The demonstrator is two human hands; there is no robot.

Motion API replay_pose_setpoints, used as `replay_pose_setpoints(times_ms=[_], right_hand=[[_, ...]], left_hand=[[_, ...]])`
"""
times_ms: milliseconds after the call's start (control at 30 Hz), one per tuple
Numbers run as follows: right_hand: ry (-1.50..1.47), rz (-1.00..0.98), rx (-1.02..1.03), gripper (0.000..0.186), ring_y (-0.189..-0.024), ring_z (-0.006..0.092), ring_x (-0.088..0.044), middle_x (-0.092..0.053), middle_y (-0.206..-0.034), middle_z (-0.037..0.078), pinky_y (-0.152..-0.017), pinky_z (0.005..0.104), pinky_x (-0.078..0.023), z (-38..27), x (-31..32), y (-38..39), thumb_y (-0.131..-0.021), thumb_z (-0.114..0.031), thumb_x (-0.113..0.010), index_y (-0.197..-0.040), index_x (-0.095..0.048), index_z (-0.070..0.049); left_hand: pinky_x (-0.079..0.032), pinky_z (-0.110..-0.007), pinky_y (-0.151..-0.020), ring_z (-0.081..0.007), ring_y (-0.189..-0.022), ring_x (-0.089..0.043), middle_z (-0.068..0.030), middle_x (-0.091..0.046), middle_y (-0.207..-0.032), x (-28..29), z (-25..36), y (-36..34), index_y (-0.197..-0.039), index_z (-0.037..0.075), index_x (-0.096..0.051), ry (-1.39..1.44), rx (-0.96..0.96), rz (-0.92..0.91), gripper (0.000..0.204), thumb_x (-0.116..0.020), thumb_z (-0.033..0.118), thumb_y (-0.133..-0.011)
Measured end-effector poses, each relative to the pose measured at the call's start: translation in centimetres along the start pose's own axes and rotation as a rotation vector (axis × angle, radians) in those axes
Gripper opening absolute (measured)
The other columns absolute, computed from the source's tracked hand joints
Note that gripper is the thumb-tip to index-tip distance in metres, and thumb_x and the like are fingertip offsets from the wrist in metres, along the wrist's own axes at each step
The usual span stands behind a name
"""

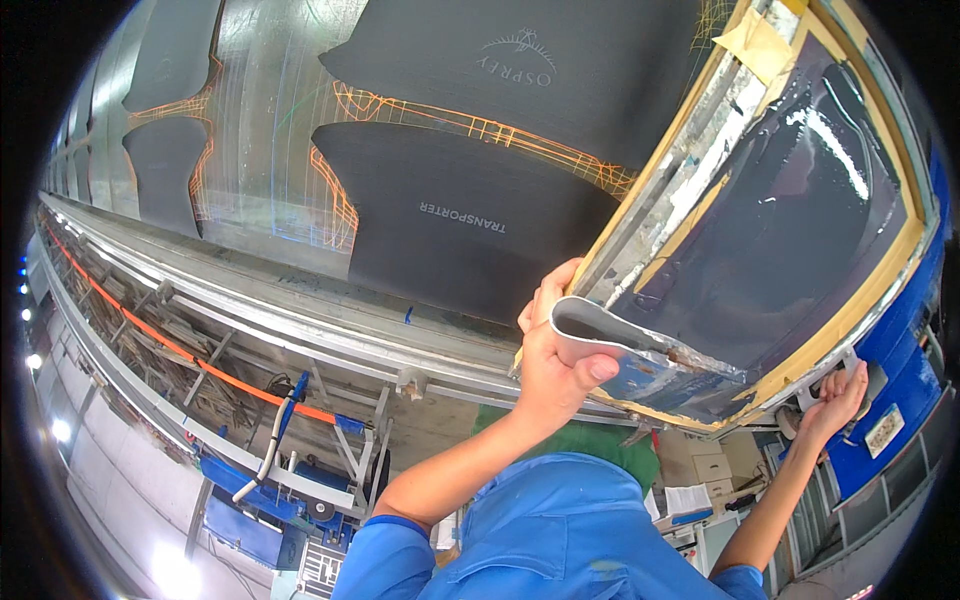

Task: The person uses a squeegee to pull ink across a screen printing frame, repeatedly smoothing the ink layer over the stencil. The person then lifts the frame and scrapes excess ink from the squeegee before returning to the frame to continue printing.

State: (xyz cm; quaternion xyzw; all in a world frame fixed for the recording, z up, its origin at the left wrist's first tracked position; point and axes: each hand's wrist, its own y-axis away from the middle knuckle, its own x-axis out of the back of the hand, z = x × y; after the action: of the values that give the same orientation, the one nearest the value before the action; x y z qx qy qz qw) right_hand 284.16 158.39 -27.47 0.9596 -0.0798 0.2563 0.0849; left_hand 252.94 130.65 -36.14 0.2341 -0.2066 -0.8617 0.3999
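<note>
My left hand (560, 365) is wrapped round the curled grey metal handle of a squeegee (640, 345), thumb on top. The squeegee's ink-smeared blade rests along the near end of a screen printing frame (880, 290), and the fingertips reach that frame's left edge. Dark wet ink (825, 150) shines on the mesh inside its yellow-taped border. My right hand (835, 402) has its fingers curled at a metal bracket on the frame's near right corner. Under and left of the frame, a dark fabric panel (430, 250) with light grey print lies flat on the long table (270, 190).
Another printed dark panel (450, 60) and smaller dark pieces (165, 175) lie further along the table, with orange marker lines between them. A metal rail (300, 310) runs along the table's near edge. An orange strip (180, 350) follows the lower framework. Blue machinery (890, 400) stands at right.
</note>
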Motion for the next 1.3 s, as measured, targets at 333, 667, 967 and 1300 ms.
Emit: replay_pose_setpoints(times_ms=[333,667,967,1300], right_hand=[[0.006,-0.044,0.042,0.033,-0.056,0.0025,-0.030,-0.034,-0.066,-0.007,-0.048,0.0209,-0.023,-0.6,-1.9,1.7,-0.105,-0.025,-0.055,-0.127,-0.059,-0.001],[-0.196,-0.215,0.063,0.028,-0.056,0.0003,-0.031,-0.037,-0.067,-0.009,-0.047,0.0182,-0.025,-1.4,-8.7,3.2,-0.102,-0.019,-0.060,-0.124,-0.062,-0.002],[-0.280,-0.264,0.042,0.025,-0.054,0.0007,-0.033,-0.042,-0.068,-0.008,-0.046,0.0197,-0.025,-2.8,-20.3,10.9,-0.102,-0.019,-0.061,-0.121,-0.063,-0.004],[-0.069,0.007,-0.063,0.031,-0.047,0.0025,-0.028,-0.034,-0.061,-0.009,-0.041,0.0235,-0.020,-1.5,-22.8,13.3,-0.101,-0.040,-0.061,-0.104,-0.061,-0.009]], left_hand=[[-0.038,-0.040,-0.101,-0.0280,-0.115,-0.057,-0.0153,-0.057,-0.132,0.8,1.2,-0.8,-0.102,0.003,-0.073,0.040,-0.107,0.062,0.076,-0.068,0.075,-0.077],[-0.052,-0.028,-0.068,-0.0091,-0.081,-0.060,-0.0002,-0.063,-0.091,6.7,4.4,-2.1,-0.112,0.006,-0.066,0.300,0.124,0.118,0.061,-0.069,0.063,-0.087],[-0.053,-0.040,-0.096,-0.0195,-0.117,-0.061,-0.0066,-0.061,-0.127,18.6,7.4,-5.9,-0.132,0.011,-0.056,0.175,-0.023,0.170,0.069,-0.063,0.064,-0.090],[-0.034,-0.038,-0.107,-0.0226,-0.127,-0.050,-0.0115,-0.056,-0.137,22.2,7.0,-6.8,-0.145,0.000,-0.047,-0.104,-0.214,0.071,0.106,-0.073,0.073,-0.073]])
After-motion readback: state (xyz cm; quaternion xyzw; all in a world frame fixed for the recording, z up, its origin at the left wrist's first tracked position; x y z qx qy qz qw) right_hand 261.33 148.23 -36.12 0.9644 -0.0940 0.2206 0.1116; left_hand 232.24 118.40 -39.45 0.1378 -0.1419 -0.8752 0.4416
